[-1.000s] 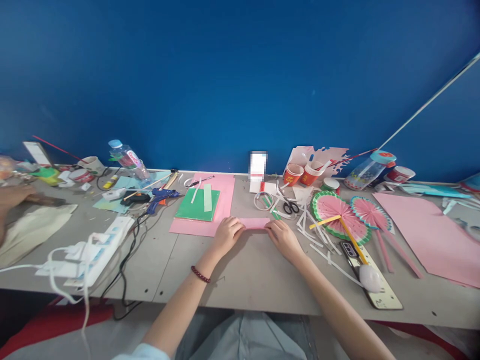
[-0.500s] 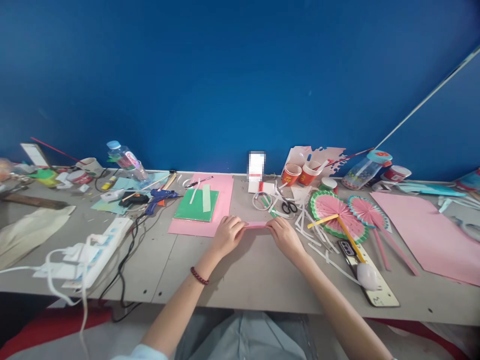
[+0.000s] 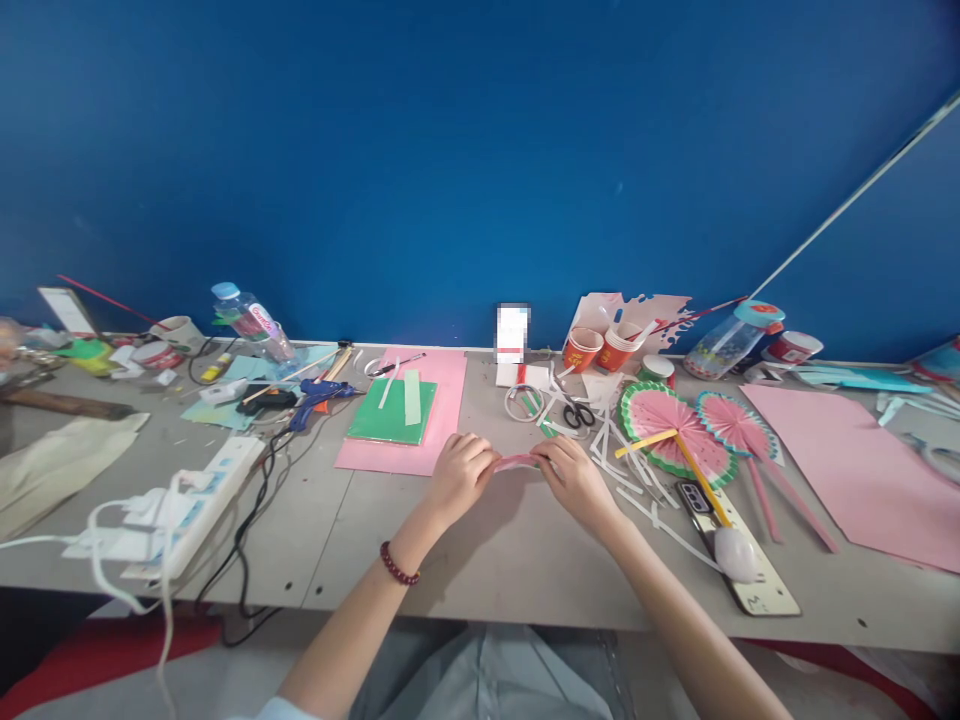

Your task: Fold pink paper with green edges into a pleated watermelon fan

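A narrow folded strip of pink paper (image 3: 516,461) is stretched between my two hands, just above the grey table. My left hand (image 3: 463,474), with a beaded bracelet on its wrist, pinches the left end. At the other end, my right hand (image 3: 568,468) has its fingers closed on the strip. The strip bows slightly upward in the middle. Left of my hands, a green paper pack (image 3: 394,412) lies on a pink sheet (image 3: 450,375). Close beyond my right hand are black-handled scissors (image 3: 579,413) and white paper strips (image 3: 611,450).
Two pleated watermelon fans (image 3: 675,425) lie at the right beside a phone (image 3: 761,580). A blue glue gun (image 3: 319,400) and a white power strip (image 3: 202,500) with cables occupy the left. Red paper cups (image 3: 582,350) stand at the back, and a large pink sheet (image 3: 847,460) lies far right.
The pink strip has gone from flat and straight to slightly bowed. Both hands have dropped a little toward me, still holding its ends.
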The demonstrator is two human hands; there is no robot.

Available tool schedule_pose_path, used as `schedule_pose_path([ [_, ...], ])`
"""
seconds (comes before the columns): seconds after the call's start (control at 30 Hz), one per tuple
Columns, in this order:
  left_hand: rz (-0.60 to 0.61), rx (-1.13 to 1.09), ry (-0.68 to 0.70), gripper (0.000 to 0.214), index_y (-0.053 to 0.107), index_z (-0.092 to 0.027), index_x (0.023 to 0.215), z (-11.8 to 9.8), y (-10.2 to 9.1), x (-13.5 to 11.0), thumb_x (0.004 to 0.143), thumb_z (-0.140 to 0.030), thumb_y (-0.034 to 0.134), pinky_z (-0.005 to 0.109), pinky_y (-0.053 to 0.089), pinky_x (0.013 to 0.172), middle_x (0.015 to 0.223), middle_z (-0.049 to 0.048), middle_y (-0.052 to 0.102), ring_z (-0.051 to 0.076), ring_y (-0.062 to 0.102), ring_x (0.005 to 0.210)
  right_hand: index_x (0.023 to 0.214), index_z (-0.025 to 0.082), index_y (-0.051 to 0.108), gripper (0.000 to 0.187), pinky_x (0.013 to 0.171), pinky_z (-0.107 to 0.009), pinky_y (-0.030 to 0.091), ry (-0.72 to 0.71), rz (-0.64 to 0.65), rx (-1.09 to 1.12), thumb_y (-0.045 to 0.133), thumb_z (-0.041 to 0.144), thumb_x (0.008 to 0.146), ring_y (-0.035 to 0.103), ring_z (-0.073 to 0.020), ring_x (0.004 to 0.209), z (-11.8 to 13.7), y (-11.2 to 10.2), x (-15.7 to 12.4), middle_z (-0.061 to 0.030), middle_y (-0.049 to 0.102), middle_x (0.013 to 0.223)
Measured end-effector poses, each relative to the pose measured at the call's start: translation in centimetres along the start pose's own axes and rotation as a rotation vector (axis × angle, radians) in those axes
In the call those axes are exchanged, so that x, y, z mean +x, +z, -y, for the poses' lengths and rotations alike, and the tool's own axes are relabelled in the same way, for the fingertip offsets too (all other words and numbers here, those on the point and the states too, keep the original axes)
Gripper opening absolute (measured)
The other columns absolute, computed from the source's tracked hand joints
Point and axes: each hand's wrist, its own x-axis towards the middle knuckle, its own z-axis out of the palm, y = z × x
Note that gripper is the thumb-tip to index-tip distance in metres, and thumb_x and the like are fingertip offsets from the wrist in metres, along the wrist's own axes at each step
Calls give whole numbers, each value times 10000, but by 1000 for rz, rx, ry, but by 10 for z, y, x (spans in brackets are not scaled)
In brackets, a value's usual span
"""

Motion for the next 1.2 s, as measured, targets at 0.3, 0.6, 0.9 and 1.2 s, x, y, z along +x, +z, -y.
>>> schedule_pose_path([
  [0.3,22,32,33,248,616,-196,804,-8,-7,-3,928,-177,402,318,364,718,796,30,603,153,513,785,847,202,668,177,723,-312,486,55,5,241,529,305,882,581,-181,806,6,0,2,-60,626,828],
  [0.6,31,-86,-51,161,645,-211,876,-22,-22,1,899,-236,488,314,394,738,805,28,597,169,516,825,778,196,660,218,706,-310,429,29,-36,192,531,332,890,537,-169,735,16,3,1,-40,610,741],
  [0.9,37,1,5,219,621,-199,818,-24,-21,-1,930,-205,433,315,364,717,788,19,602,158,504,787,758,198,653,232,750,-317,393,49,-57,158,538,353,888,531,-169,756,22,5,-1,-33,617,747],
  [1.2,-38,-59,-55,155,648,-222,936,-9,-32,-6,908,-252,498,303,400,751,853,21,620,160,525,835,768,200,650,193,740,-329,392,32,-112,107,528,284,892,541,-180,768,17,2,-5,-39,617,759],
])
